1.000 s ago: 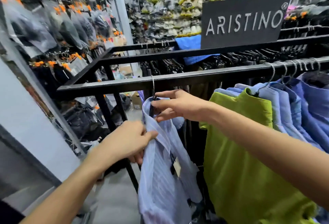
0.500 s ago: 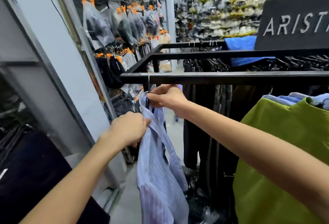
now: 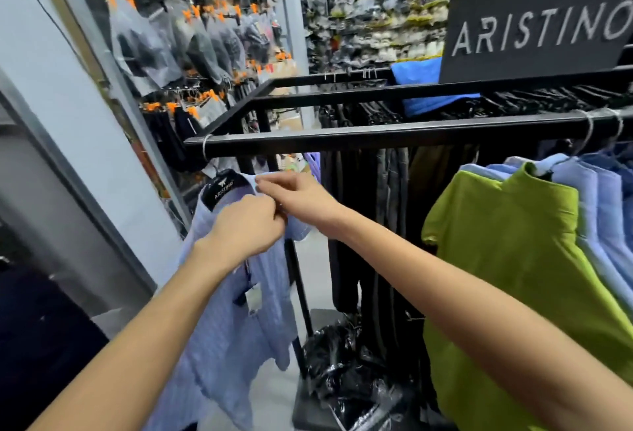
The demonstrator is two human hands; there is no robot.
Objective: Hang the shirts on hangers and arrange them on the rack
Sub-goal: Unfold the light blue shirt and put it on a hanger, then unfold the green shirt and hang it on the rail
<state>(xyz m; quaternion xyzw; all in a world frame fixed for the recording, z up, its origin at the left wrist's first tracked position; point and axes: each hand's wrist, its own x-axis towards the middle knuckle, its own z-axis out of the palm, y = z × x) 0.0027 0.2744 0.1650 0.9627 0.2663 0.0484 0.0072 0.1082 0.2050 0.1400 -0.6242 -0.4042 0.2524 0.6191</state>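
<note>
A light blue striped shirt (image 3: 236,314) hangs on a black hanger (image 3: 221,187) whose wire hook sits over the black rack rail (image 3: 342,138) near the rail's left end. My left hand (image 3: 246,228) pinches the shirt's front just below the collar. My right hand (image 3: 298,197) pinches the collar edge right beside it; the two hands touch. Further right on the same rail hang a green shirt (image 3: 513,276) and several blue shirts (image 3: 603,211).
A black ARISTINO sign (image 3: 537,30) stands on the rack's top. Dark trousers (image 3: 376,225) hang behind the rail. Black plastic bags (image 3: 342,369) lie on the rack's base. Bagged goods with orange clips (image 3: 178,40) hang on the left wall.
The shirt's hanger has slid left along the rail and turned, so its label now faces me. Both hands have come together at the collar.
</note>
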